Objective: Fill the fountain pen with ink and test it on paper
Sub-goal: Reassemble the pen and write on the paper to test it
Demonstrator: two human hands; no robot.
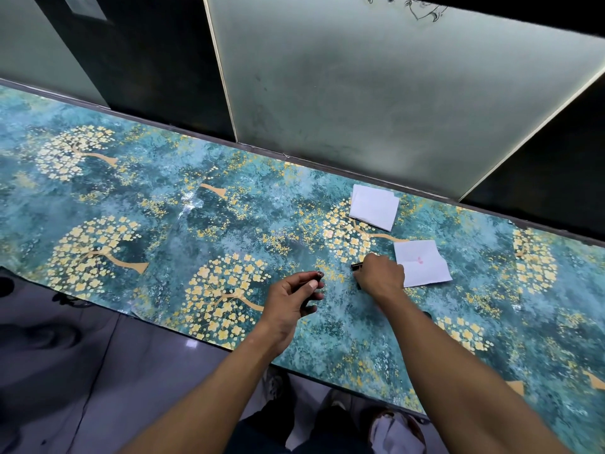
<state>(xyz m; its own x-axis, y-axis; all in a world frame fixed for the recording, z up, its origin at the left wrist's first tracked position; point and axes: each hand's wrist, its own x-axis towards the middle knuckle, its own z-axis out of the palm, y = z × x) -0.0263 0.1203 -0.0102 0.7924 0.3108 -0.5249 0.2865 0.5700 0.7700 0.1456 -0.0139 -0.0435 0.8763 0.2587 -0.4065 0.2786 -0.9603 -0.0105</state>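
My left hand (296, 294) grips a short dark tube (318, 275), a pen part whose open end points up and right. My right hand (379, 273) rests low on the table and is closed on another dark pen piece (357, 265), whose end sticks out to the left of the fingers. Just right of that hand lies a white paper sheet (422, 262) with small red ink marks (419, 259). The two hands are about a hand's width apart. No ink bottle shows.
A second white sheet (374, 207), folded, lies farther back near the wall. The table (163, 224) has a teal cover with gold trees. Frosted glass panels (393, 93) stand behind it. The table's near edge runs diagonally, with grey floor and my feet below.
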